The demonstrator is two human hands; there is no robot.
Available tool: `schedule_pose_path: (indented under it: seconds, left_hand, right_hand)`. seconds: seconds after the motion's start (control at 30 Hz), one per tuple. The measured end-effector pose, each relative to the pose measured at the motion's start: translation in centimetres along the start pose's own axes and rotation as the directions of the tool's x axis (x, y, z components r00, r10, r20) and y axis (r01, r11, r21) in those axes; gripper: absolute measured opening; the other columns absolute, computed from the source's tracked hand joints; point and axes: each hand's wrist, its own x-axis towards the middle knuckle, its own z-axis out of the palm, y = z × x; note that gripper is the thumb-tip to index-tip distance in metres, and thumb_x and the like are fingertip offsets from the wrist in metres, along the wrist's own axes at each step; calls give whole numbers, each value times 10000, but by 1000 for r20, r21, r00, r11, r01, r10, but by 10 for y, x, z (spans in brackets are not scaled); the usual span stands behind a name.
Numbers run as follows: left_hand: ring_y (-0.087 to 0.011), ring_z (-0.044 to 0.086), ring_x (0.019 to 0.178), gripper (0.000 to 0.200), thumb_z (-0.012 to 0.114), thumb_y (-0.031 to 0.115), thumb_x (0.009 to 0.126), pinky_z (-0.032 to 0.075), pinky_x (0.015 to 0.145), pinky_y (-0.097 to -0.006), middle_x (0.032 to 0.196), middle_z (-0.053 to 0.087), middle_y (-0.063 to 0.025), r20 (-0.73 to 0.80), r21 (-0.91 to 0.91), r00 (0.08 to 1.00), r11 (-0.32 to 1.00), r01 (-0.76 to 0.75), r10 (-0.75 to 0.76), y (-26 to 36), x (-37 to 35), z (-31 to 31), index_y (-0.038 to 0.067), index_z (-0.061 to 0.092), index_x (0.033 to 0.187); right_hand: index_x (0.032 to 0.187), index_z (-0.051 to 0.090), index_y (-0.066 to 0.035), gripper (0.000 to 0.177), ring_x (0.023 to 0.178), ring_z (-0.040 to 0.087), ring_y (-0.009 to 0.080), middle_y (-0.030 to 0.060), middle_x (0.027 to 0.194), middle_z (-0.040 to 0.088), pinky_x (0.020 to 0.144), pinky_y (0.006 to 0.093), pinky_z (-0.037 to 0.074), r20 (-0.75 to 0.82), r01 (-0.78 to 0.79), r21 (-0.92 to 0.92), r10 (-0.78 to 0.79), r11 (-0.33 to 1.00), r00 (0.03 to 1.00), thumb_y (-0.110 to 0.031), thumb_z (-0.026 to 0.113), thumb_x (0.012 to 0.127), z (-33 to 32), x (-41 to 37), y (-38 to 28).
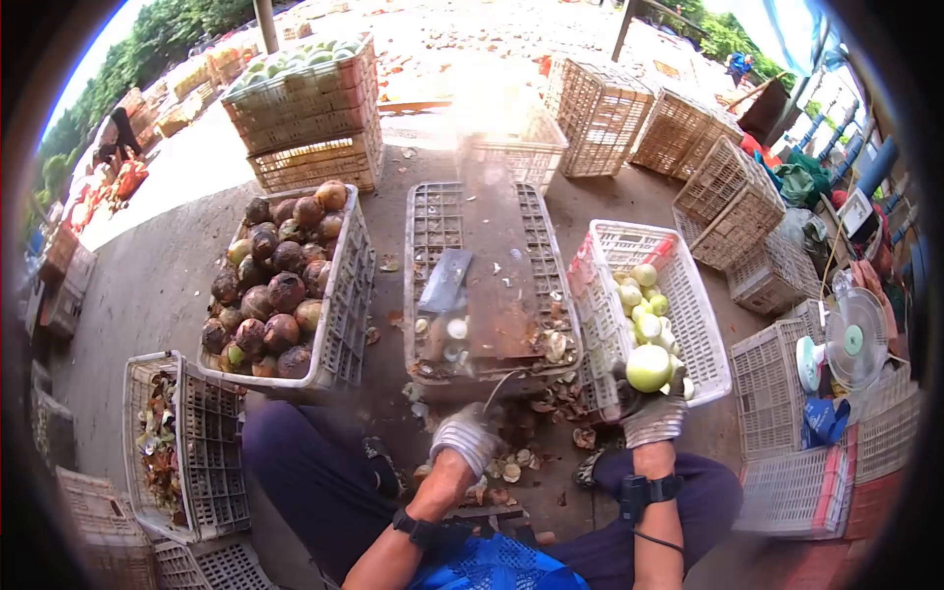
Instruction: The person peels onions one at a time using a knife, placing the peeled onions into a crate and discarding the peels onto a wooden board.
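My left hand (462,440), in a striped work glove, is closed on the handle of a thin, slightly curved blade (500,391) that points up and right. My right hand (656,418), gloved with dark fingertips, grips a large pale green peeled fruit (648,369) at the near end of a white crate (703,339). Smaller peeled fruits (645,307) lie inside that crate. Between the hands and beyond them, a wooden board (500,256) rests on an upturned crate (423,211), with a cleaver (445,280) lying flat on its left side.
A crate (344,285) of dark unpeeled fruits (285,292) stands at the left. Nearer is a crate (211,472) with peelings. Stacked crates (305,113) stand behind, a fan (854,339) at the right. A person (118,133) bends at the far left. Peelings (511,464) litter the floor.
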Motion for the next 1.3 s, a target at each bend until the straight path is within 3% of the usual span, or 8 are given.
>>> schedule_pose_path:
  seconds: [0.13, 0.37, 0.53, 0.67, 0.87, 0.93, 1.17, 1.3]
  left_hand:
    - [-397, 626, 870, 315, 665, 143, 708, 509, 746, -437, 941, 669, -191, -27, 18, 996, 996, 83, -83, 2, 3, -11, 61, 669, 1013]
    - [-182, 627, 788, 429, 732, 113, 713, 518, 692, -302, 901, 661, -110, 61, -657, 976, 727, 198, -210, 30, -41, -99, 26, 615, 1117]
    - [-136, 605, 697, 341, 665, -1, 798, 523, 634, -282, 858, 649, -69, -419, -285, 897, 917, -278, 142, -7, -50, -182, 2, 588, 1130]
    - [-180, 627, 755, 211, 688, 118, 790, 503, 627, -341, 798, 656, -71, -598, -201, 802, 967, -155, 5, -70, -49, -288, 73, 621, 986]
    - [-198, 546, 497, 323, 769, 32, 721, 448, 413, -338, 665, 604, -85, -548, 502, 783, 864, 25, 296, -432, 21, -324, 24, 602, 997]
    - [-189, 537, 467, 337, 765, 33, 716, 429, 395, -333, 645, 585, -87, -532, -494, 629, 811, 313, -567, -263, -13, -315, 33, 598, 1008]
    - [-271, 656, 847, 360, 711, 260, 744, 505, 765, -355, 912, 691, -151, -601, 105, 760, 918, 383, -248, -277, 24, -312, 77, 659, 1050]
    - [-214, 638, 733, 402, 797, 168, 670, 515, 678, -342, 840, 685, -116, -602, 229, 782, 905, 359, -158, -235, 104, -345, 34, 668, 1027]
  right_hand:
    - [1404, 307, 9, 710, 1300, 420, 245, 214, 1423, 388, 1118, 417, 295, 32, 14, 281, -24, 960, 999, -484, 482, 925, -32, 32, -46]
    - [1208, 569, -3, 413, 980, 655, 335, 196, 1136, 640, 795, 477, 567, 11, -57, -131, 58, 990, 998, -317, 454, 965, -46, 37, -14]
    - [1169, 609, -40, 337, 793, 682, 276, 155, 1020, 673, 632, 375, 587, -192, -101, -339, 37, 935, 981, -253, 525, 920, -17, 24, 24]
    - [1115, 646, -75, 295, 658, 658, 235, 94, 844, 681, 531, 335, 552, -277, -142, -448, 14, 883, 961, -247, 593, 881, -8, 28, 38]
    - [912, 588, -110, 222, 527, 546, 220, 34, 636, 571, 467, 335, 438, -293, -299, -427, 183, 853, 938, -283, 682, 810, 19, 10, 66]
    - [932, 594, -103, 246, 518, 545, 231, 40, 637, 577, 466, 350, 440, -267, -336, -442, 235, 832, 934, -290, 686, 800, 13, 7, 72]
    - [1147, 581, 48, 441, 592, 656, 331, 173, 775, 668, 519, 416, 557, -228, -464, -535, 408, 706, 884, -198, 694, 798, -11, 19, 110]
    - [1018, 645, -31, 281, 748, 655, 324, 150, 857, 678, 658, 402, 548, -6, -95, -930, 245, 355, 970, -111, 666, 748, 21, 7, 129]
